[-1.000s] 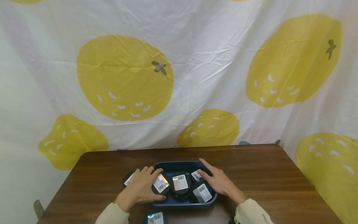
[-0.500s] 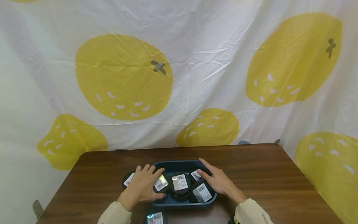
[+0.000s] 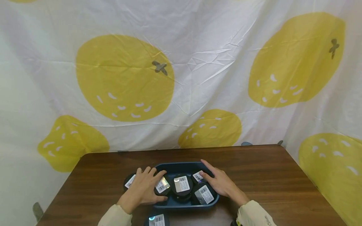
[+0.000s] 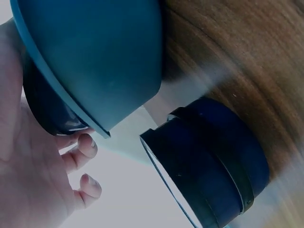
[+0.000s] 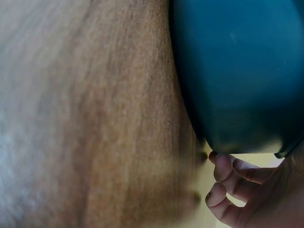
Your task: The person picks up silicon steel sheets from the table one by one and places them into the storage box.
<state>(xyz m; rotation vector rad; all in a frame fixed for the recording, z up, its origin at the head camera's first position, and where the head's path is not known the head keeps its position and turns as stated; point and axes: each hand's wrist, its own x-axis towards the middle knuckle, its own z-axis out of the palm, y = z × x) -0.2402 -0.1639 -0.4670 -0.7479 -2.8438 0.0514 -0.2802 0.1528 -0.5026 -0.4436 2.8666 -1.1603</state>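
Note:
A blue oval tray (image 3: 173, 167) stands on the table, holding several round black canisters with white barcode labels. At its left end my left hand (image 3: 142, 188) grips a canister (image 3: 162, 185), thumb on the near side and index finger on the far side. In the left wrist view this dark canister (image 4: 45, 107) juts over the tray rim beside the palm. My right hand (image 3: 222, 183) holds the tray's right end, with the thumb over the rim by the back right canister (image 3: 198, 176). Seen from the right wrist, its fingers (image 5: 223, 168) curl by the outer wall.
Outside the tray, one canister (image 3: 130, 181) stands to the left, partly behind my left hand. Another canister (image 3: 156, 220) stands near the front, cut off by the view's lower edge. The brown wooden table (image 3: 254, 163) meets a lemon-printed curtain (image 3: 209, 78) behind.
My left hand has shifted very slightly to the right, showing more of the label on the canister outside. My right hand and the tray look still.

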